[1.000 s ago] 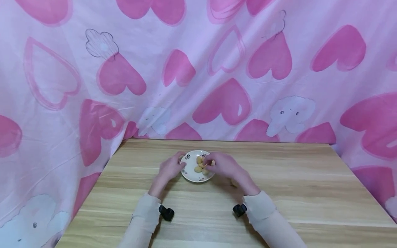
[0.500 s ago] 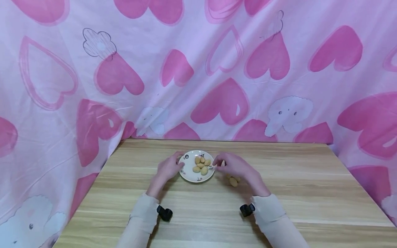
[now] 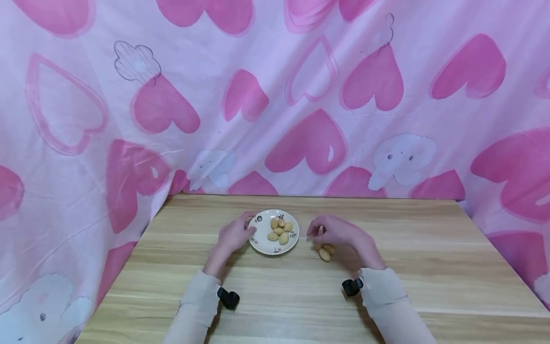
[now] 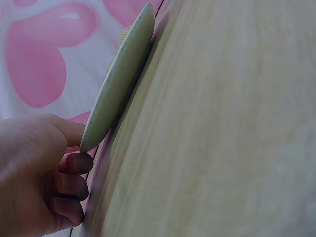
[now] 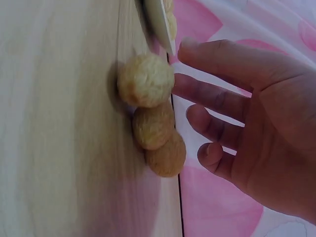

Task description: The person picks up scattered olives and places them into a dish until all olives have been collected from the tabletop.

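Observation:
My left hand (image 3: 234, 234) pinches the left rim of a small white plate (image 3: 263, 243) with printed motifs. In the left wrist view the thumb lies on one side of the plate (image 4: 116, 86), with curled fingers (image 4: 71, 185) at its edge. Several tan, oval walnuts (image 3: 279, 231) are grouped on the plate. My right hand (image 3: 341, 231) hovers right of the plate with bent, parted fingers and nothing held. Beside and below it, three more walnuts (image 3: 324, 254) lie together on the table; the right wrist view shows the nearest wrinkled walnut (image 5: 145, 80) close to the fingertips.
The wood-grain table (image 3: 279, 301) reaches back to a pink heart-print cloth (image 3: 215, 119), which also hangs at both sides. Black wrist cameras sit at both cuffs, one left camera (image 3: 228, 298) and one right camera (image 3: 352, 286).
My right hand let go of a walnut on the plate, then drew back right toward the walnuts on the table, bringing them into view. The left hand stays at the plate's rim.

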The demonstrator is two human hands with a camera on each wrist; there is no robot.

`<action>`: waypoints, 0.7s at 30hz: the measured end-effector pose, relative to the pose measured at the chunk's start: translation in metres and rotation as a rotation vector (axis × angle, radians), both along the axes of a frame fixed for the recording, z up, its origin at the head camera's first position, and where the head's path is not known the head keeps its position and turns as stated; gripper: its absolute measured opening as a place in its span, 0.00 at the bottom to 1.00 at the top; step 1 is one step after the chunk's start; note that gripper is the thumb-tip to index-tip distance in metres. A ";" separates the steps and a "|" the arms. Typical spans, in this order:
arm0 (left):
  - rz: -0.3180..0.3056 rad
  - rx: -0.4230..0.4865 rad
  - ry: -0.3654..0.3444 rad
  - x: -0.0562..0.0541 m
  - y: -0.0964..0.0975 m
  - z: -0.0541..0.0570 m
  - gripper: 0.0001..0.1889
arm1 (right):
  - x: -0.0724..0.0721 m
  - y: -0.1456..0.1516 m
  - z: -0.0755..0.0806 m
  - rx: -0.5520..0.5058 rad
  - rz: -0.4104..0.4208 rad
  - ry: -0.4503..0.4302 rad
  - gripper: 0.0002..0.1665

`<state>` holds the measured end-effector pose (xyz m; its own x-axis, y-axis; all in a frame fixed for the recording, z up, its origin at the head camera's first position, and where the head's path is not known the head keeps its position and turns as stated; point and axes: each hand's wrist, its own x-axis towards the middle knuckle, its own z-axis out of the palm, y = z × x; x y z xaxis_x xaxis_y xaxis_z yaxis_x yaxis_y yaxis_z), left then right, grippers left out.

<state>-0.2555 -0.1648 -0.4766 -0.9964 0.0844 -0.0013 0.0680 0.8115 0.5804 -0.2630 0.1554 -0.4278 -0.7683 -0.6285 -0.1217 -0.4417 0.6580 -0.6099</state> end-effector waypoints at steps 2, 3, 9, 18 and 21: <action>0.000 0.001 0.003 0.000 0.000 0.001 0.26 | -0.001 0.002 -0.002 -0.007 0.006 -0.018 0.09; 0.000 0.000 0.004 0.000 0.000 0.001 0.26 | -0.002 0.003 -0.003 -0.011 0.006 -0.028 0.09; 0.002 -0.013 0.007 -0.001 0.000 0.000 0.26 | -0.004 0.006 -0.007 0.006 -0.024 -0.078 0.09; 0.010 -0.027 0.001 -0.001 0.001 -0.001 0.26 | -0.005 0.006 -0.009 0.031 -0.006 -0.078 0.05; 0.012 -0.027 0.003 -0.001 0.000 -0.001 0.26 | -0.005 0.005 -0.010 0.028 -0.002 -0.071 0.06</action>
<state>-0.2562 -0.1643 -0.4772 -0.9974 0.0724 -0.0006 0.0597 0.8278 0.5579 -0.2685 0.1603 -0.4382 -0.7584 -0.6222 -0.1940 -0.3961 0.6765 -0.6209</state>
